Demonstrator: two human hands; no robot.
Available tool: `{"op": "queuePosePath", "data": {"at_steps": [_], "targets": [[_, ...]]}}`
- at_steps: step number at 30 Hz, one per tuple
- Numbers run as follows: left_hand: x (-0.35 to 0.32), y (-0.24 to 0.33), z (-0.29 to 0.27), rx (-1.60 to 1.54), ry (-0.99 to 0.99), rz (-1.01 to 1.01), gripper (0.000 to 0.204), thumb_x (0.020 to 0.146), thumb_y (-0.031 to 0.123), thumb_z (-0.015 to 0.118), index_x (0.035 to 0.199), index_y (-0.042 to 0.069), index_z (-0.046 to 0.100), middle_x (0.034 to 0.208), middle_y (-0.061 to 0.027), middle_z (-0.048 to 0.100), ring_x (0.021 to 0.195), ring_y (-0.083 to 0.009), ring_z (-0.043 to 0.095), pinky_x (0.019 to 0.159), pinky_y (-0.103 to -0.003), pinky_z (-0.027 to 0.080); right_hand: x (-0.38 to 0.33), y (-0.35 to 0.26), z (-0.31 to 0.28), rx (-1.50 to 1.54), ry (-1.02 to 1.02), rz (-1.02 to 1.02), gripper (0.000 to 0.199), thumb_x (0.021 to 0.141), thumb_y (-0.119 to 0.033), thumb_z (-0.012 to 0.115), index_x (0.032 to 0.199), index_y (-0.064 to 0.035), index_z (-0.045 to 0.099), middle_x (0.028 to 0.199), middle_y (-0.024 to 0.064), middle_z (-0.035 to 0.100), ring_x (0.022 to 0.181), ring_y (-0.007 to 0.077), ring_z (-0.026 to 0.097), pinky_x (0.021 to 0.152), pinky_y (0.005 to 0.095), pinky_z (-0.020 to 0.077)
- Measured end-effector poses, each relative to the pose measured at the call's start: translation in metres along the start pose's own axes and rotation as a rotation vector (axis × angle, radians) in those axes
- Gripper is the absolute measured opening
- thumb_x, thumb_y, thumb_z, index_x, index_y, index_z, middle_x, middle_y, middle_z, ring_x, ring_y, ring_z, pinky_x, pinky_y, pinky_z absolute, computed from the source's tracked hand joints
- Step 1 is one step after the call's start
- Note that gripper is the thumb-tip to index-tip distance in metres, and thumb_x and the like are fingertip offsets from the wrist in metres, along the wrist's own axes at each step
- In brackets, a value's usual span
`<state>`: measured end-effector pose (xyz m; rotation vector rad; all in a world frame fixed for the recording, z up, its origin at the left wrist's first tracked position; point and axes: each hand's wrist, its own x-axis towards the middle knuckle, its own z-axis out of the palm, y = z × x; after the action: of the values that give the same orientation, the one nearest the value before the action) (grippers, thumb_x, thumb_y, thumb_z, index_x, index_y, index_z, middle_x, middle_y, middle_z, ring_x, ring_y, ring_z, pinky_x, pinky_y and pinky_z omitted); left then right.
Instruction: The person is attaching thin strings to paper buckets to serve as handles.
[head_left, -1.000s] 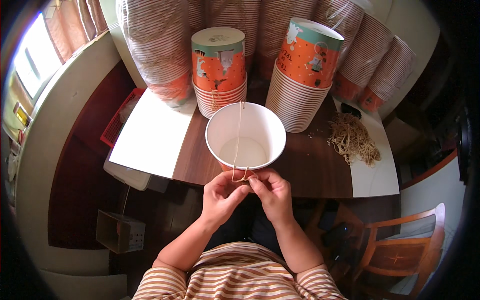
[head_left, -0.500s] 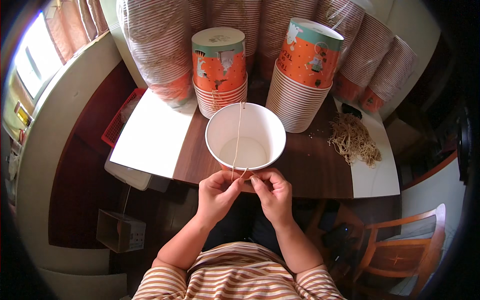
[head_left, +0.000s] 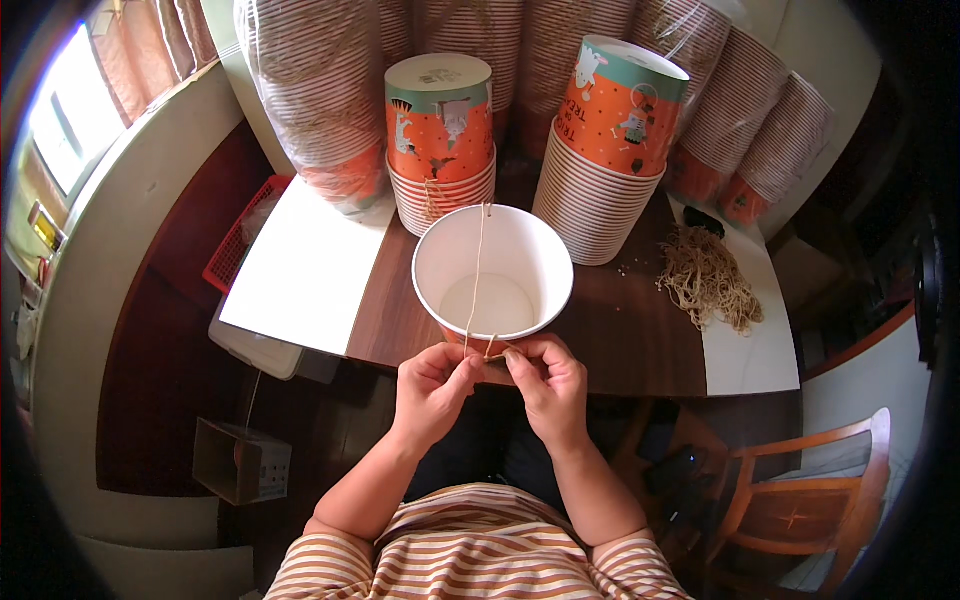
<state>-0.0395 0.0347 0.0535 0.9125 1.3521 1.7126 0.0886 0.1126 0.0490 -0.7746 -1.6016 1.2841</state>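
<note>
Brown-and-white table (head_left: pixel 640 345), one wooden chair (head_left: pixel 803 512) — one upright cup (head_left: pixel 535 265), two unwrapped stacks (head_left: pixel 441 135); left hand (head_left: pixel 432 392), right hand (head_left: pixel 550 392) pinching string (head_left: pixel 478 262).

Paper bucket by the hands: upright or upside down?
Upright: the paper bucket stands mouth-up, its white inner bottom visible, with string spanning the opening.

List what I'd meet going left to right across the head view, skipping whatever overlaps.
Bright window → red basket → upright open paper tub → tangled string bundle.
</note>
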Motion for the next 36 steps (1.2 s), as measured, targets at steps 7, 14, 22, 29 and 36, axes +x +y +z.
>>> {"op": "queuePosePath", "data": {"at_steps": [7, 14, 22, 29, 36], "targets": [[-0.003, -0.002, 0.002, 0.030, 0.023, 0.065, 0.012, 0.089, 0.009, 0.061, 0.088, -0.003, 0.062, 0.072, 0.0010, 0.060, 0.065, -0.0032, 0.052, 0.059, -0.017, 0.042, 0.000, -0.003, 0.009, -0.159, 0.112, -0.126, 0.007, 0.082, -0.005, 0.065, 0.083, 0.0007, 0.061, 0.076, 0.0003, 0.057, 0.060, 0.0036, 0.045, 0.054, 0.0198, 0.0388], [-0.007, -0.009, 0.002, -0.022, 0.021, 0.009, 0.015, 0.091, 0.011, 0.057, 0.089, -0.003, 0.062, 0.073, -0.0008, 0.061, 0.064, -0.0056, 0.054, 0.058, -0.018, 0.043, 0.000, 0.006, 0.014, -0.298, 0.195, -0.283, 0.008, 0.081, -0.006, 0.066, 0.085, -0.0007, 0.062, 0.078, 0.0032, 0.055, 0.055, 0.0075, 0.044, 0.051, 0.0219, 0.0374], [-0.005, -0.026, -0.002, -0.174, 0.062, -0.080, 0.021, 0.094, 0.014, 0.051, 0.087, -0.002, 0.063, 0.071, -0.0014, 0.061, 0.063, -0.0060, 0.054, 0.059, -0.019, 0.044, -0.011, 0.008, 0.017, 0.045, -0.065, -0.087, 0.018, 0.084, -0.010, 0.067, 0.096, 0.0023, 0.064, 0.091, 0.0008, 0.061, 0.065, 0.0032, 0.048, 0.063, 0.0180, 0.0435], [-0.006, -0.024, -0.006, -0.119, -0.013, -0.060, 0.021, 0.092, 0.013, 0.051, 0.083, -0.002, 0.062, 0.067, -0.0012, 0.059, 0.062, -0.0065, 0.054, 0.058, -0.020, 0.043, -0.009, 0.016, 0.025, 0.315, -0.126, 0.109, 0.011, 0.086, -0.007, 0.063, 0.093, 0.0012, 0.065, 0.090, 0.0026, 0.062, 0.075, 0.0080, 0.058, 0.070, 0.0221, 0.0485], [-0.002, -0.011, -0.003, -0.063, 0.051, -0.077, 0.021, 0.086, 0.011, 0.054, 0.072, -0.002, 0.063, 0.065, -0.0048, 0.061, 0.057, -0.0094, 0.053, 0.056, -0.021, 0.043, -0.011, 0.007, 0.028, 0.579, -0.115, 0.229, 0.008, 0.087, -0.007, 0.062, 0.093, -0.0014, 0.064, 0.087, 0.0007, 0.061, 0.078, 0.0075, 0.056, 0.074, 0.0223, 0.0464]]}}
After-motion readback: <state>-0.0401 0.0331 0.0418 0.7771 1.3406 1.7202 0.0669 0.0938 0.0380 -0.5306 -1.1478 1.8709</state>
